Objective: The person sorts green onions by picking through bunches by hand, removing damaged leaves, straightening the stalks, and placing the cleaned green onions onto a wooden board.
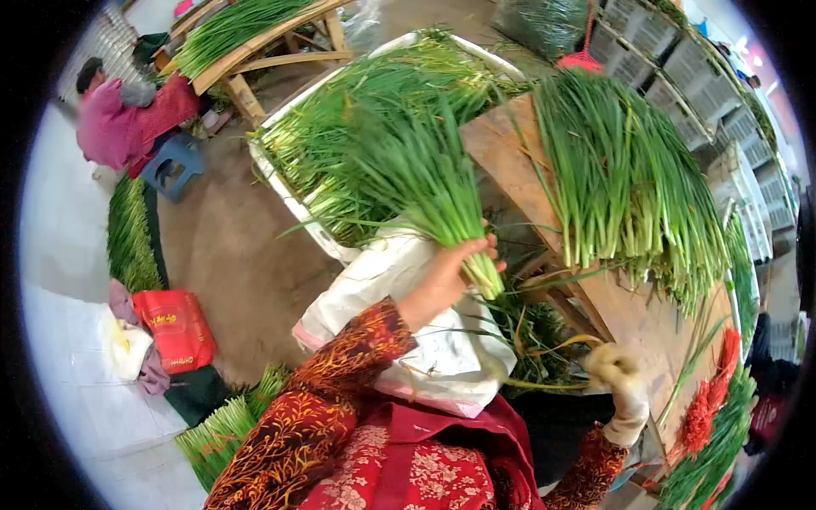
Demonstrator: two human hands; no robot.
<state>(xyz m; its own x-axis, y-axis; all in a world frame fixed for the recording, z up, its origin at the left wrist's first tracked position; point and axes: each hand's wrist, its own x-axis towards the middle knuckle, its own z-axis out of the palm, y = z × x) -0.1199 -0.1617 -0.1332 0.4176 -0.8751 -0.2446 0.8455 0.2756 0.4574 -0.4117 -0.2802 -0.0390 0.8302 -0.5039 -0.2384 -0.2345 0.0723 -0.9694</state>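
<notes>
My left hand [452,270] is closed around the pale stem ends of a bunch of green chives [438,191], whose leaves fan up and to the left. My gloved right hand [615,371] is off to the right, fingers curled and somewhat blurred. Long yellowed chive leaves [548,385] trail leftward from it. Across my lap lies a white woven sack [442,340], just below the bunch. Beside my right hand, a wooden board [633,314] carries a thick pile of chives [625,170].
A white-rimmed crate [293,200] heaped with chives is ahead. Red ties [710,404] hang at the board's right edge. Discarded leaves [531,331] lie beneath it. Another person [123,119] sits at far left by a blue stool [174,166]. A red bag [176,330] rests at left.
</notes>
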